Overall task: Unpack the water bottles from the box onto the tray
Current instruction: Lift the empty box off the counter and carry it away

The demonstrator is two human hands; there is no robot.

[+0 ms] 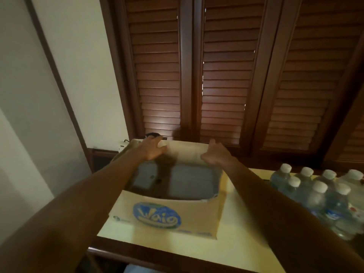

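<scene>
Eight or so white-capped water bottles (319,196) stand upright in a tight cluster at the right of our view, some with blue labels, well apart from our hands; the picture is blurred there, so we cannot give an exact count, nor can we make out a tray beneath them. Just left of them sits the cardboard box (169,203), open at the top, its near wall printed with a blue oval logo reading "Waio". Looking down into it we see only its grey bottom panels and no bottles. Our left hand (152,147) grips the far flap (185,149) of the box near its left end, fingers curled over the top edge. Our right hand (215,154) holds the same flap at its right end, fingers hooked over the edge and thumb on the near face. Both forearms reach out over the box. Box and bottles rest on a pale yellow table (242,229) with a dark wooden rim. Behind it stand dark brown louvred shutters (226,75), and to the left a white wall (39,85) with brown trim.
</scene>
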